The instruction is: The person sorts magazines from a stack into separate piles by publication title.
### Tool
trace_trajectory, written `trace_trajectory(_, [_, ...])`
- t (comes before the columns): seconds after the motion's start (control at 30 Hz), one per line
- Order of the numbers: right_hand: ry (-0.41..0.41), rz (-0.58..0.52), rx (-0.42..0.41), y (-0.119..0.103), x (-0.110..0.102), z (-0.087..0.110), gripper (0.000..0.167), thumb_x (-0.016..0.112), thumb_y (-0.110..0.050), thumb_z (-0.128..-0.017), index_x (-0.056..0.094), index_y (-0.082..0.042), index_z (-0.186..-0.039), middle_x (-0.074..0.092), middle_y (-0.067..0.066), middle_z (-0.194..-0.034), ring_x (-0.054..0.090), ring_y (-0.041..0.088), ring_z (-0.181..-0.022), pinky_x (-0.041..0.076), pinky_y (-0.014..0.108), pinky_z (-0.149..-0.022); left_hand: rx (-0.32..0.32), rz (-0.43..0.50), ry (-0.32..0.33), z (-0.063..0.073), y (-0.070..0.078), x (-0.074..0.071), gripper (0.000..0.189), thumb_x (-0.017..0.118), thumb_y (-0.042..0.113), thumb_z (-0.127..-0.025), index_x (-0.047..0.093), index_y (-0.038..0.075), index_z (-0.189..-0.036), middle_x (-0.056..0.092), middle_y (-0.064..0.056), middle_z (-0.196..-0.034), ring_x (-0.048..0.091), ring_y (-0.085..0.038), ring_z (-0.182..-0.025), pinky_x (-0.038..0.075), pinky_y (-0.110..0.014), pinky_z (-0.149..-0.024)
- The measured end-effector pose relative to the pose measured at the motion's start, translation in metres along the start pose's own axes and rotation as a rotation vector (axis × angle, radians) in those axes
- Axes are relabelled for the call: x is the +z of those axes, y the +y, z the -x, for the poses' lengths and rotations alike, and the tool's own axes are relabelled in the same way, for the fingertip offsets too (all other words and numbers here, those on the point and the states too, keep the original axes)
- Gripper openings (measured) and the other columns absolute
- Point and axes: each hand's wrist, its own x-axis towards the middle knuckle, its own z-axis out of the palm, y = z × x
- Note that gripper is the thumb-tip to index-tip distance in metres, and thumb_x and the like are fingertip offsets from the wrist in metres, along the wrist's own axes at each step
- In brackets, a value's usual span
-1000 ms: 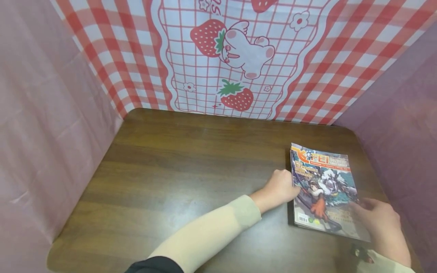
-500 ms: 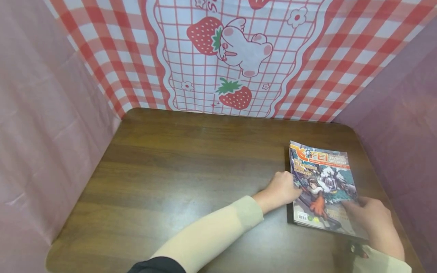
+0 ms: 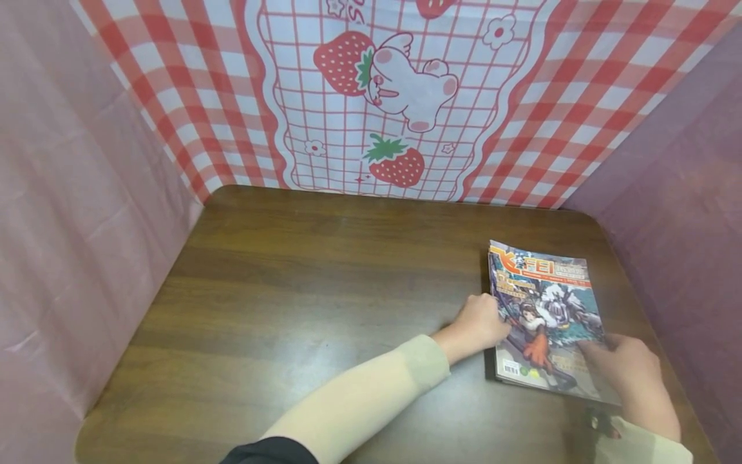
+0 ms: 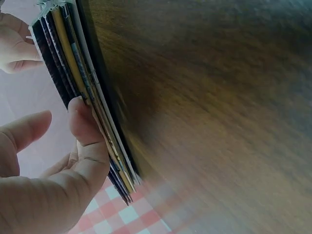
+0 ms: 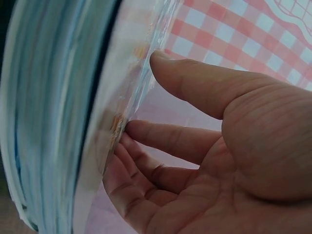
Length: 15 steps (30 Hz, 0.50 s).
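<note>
Left hand (image 3: pixel 476 320) presses curled fingers against the spine edge of the magazine stack (image 3: pixel 542 316), apparently squaring it. Right hand (image 3: pixel 628 377) grips the stack's near corner, steadying it. Stack lies flat on the table (image 3: pixel 301 290), between both hands.

One magazine stack (image 3: pixel 542 316), two hands, one table (image 3: pixel 301 283).
</note>
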Motion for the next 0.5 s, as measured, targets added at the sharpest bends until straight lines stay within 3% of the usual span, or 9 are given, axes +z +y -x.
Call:
trace_trajectory(0.27, [0.015,0.006,0.003,0.0016,0.0048,-0.0026,0.083,0.060,-0.049,-0.098,0.042,0.025,-0.131,0.040,0.049,-0.130,0.039,0.070,-0.112,0.033,0.075,-0.096,0.028,0.078,0.051,0.0003,0.0000,0.0032,0.025,0.082,0.018,-0.080,0.061,0.012,-0.066,0.064,0.000,-0.070,0.054,-0.010,-0.059,0.047,-0.021,-0.052])
trace_trajectory(0.5, [0.020,0.014,0.003,0.0006,0.0034,-0.0031,0.082,0.062,-0.047,-0.098,0.043,0.026,-0.130,0.041,0.049,-0.129,0.040,0.070,-0.111,0.035,0.074,-0.095,-0.035,0.202,0.047,0.0044,0.0044,0.0070,0.021,0.085,0.013,-0.072,0.066,0.010,-0.080,0.066,0.000,-0.079,0.059,-0.012,-0.070,0.050,-0.021,-0.062])
